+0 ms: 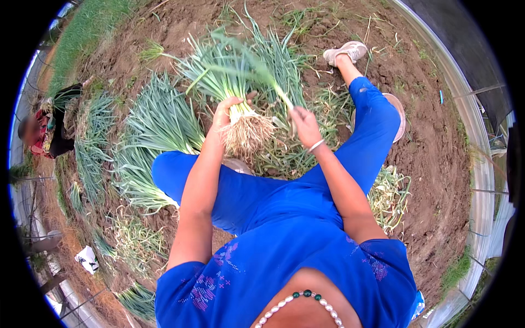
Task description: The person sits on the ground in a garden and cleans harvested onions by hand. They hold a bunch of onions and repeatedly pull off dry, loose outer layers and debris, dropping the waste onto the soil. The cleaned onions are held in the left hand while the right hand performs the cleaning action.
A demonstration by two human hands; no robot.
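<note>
My left hand [224, 114] grips a thick bunch of green onions [219, 71], holding it around the white stems. Pale, matted roots [248, 133] hang below that hand, pointing towards me, and the green leaves fan away. To the right, my right hand [305, 125] pinches a single green onion [283, 96] near its white root end. Its leaves are blurred and cross over the bunch's tops. Beyond the right hand, more green onions [279, 57] lie on the soil. Discarded leaves and trimmings [275, 160] cover the ground beneath both hands.
Green onion heaps [162, 112] lie beside my left knee, with another row [94, 143] farther left. A person [43, 127] holding green onions is at the far left. Withered trimmings [387, 199] lie by my right thigh. A white bag [87, 260] sits lower left; plastic sheeting [480, 172] borders the right.
</note>
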